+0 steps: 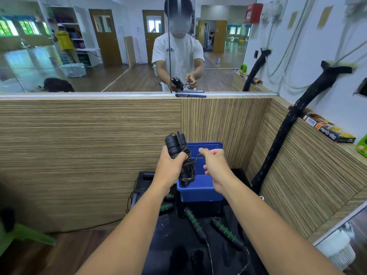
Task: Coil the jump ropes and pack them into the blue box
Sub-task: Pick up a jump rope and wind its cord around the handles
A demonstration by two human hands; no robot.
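Observation:
My left hand (pixel 170 161) grips a black jump rope bundle (pixel 179 153), its two handles held upright together with cord wound round them. My right hand (pixel 213 158) pinches the loose end of that cord just to the right. Both hands hover above the open blue box (pixel 200 192), which stands on a black surface with its lid raised behind. Two black handles with green rings (pixel 195 224) (pixel 226 232) lie in front of the box, thin cords trailing toward me. More green-ringed handles (pixel 165 206) lie left of the box, partly hidden by my left forearm.
Wood-grain partition walls (pixel 89 155) close in the front and right. A mirror above shows a person's reflection. Pens (pixel 190 95) lie on the ledge. Thick black battle ropes (pixel 288 132) hang at the right. A green stool (pixel 23 233) stands at lower left, a white fan (pixel 337 249) at lower right.

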